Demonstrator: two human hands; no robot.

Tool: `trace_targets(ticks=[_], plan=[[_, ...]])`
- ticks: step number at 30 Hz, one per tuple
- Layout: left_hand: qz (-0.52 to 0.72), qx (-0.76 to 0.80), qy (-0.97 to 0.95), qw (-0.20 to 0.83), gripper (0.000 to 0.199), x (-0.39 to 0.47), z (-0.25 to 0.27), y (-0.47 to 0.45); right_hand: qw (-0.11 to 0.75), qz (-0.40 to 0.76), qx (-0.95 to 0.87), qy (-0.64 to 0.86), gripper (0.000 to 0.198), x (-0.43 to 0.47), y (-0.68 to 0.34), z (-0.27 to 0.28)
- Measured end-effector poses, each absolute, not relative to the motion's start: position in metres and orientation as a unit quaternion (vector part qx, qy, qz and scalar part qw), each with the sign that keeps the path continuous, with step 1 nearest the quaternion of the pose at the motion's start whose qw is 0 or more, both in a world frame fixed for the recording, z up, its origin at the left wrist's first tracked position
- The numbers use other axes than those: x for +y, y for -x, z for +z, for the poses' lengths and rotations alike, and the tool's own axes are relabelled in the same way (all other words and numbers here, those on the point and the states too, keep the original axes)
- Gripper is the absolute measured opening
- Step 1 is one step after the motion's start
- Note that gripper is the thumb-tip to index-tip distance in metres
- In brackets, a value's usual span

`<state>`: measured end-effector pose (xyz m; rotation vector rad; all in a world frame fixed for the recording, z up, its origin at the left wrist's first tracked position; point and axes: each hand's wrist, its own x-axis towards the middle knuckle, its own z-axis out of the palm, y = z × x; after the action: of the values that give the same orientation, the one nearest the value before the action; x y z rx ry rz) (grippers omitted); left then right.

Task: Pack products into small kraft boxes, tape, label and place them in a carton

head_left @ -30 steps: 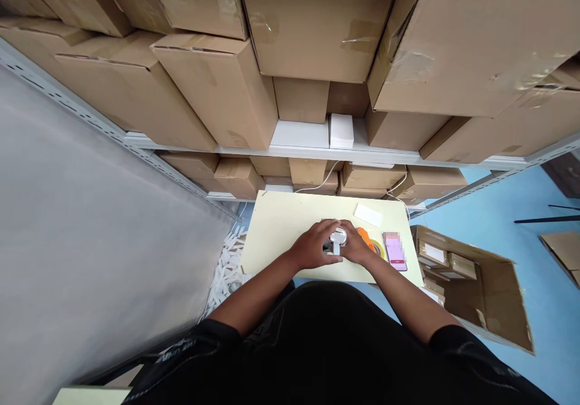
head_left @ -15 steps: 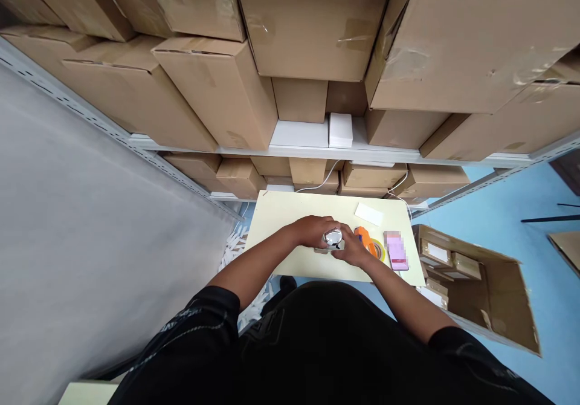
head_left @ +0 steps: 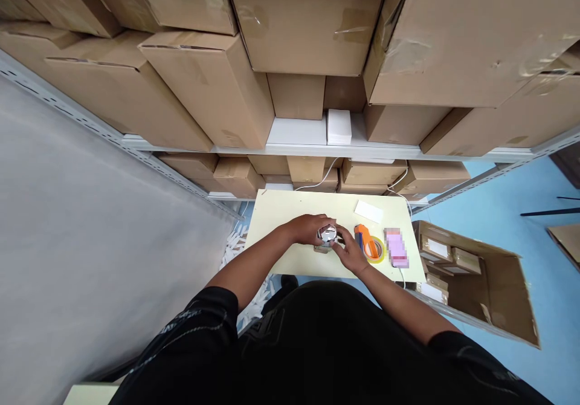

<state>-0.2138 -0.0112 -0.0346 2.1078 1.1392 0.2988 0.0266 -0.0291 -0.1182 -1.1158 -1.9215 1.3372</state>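
Between my two hands, over the middle of the small cream table (head_left: 276, 211), is a small object with a round shiny silver top (head_left: 327, 234). Its lower part looks clear or pale and is partly covered by fingers, so its exact kind does not show. My left hand (head_left: 309, 230) grips it from the left, fingers bent round the far side. From the right, my right hand (head_left: 351, 252) closes on it with thumb and fingers. Just right of that hand lies an orange tape dispenser (head_left: 364, 236) beside a roll of yellow-edged tape (head_left: 376, 250).
A phone (head_left: 396, 248) with a cable lies at the table's right, a white card (head_left: 368, 211) behind. Shelves of cardboard boxes (head_left: 312, 24) rise ahead. An open carton (head_left: 507, 290) holding smaller boxes stands right; paper strips (head_left: 233, 245) lie on the floor left.
The silver-topped object has shifted slightly left and tilted a little. My right hand has moved left with its fingers more spread round it, uncovering more of the tape roll.
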Motion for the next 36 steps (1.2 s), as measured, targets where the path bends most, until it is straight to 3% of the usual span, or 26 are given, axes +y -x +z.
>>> trace_targets(ticks=[6,11,13,27,33,36], plan=[[0.099,0.435,-0.82,0.358,0.055,-0.011,-0.028,0.214,0.246,0.515,-0.701,0.427,0.05,-0.024,-0.028,-0.116],[0.099,0.438,-0.819,0.356,0.067,-0.006,-0.037,0.211,0.211,0.511,-0.72,0.42,0.086,-0.023,-0.034,-0.12],[0.099,0.44,-0.817,0.36,0.073,-0.006,-0.045,0.209,0.21,0.503,-0.727,0.417,0.091,-0.024,-0.036,-0.121],[0.137,0.453,-0.806,0.355,0.071,-0.017,-0.073,0.207,0.193,0.499,-0.735,0.417,0.09,-0.026,-0.035,-0.119],[0.17,0.456,-0.754,0.442,0.087,-0.015,-0.083,0.215,0.192,0.481,-0.745,0.421,0.09,-0.026,-0.034,-0.125],[0.217,0.476,-0.701,0.485,0.086,-0.028,-0.093,0.214,0.201,0.479,-0.739,0.429,0.088,-0.027,-0.034,-0.126]])
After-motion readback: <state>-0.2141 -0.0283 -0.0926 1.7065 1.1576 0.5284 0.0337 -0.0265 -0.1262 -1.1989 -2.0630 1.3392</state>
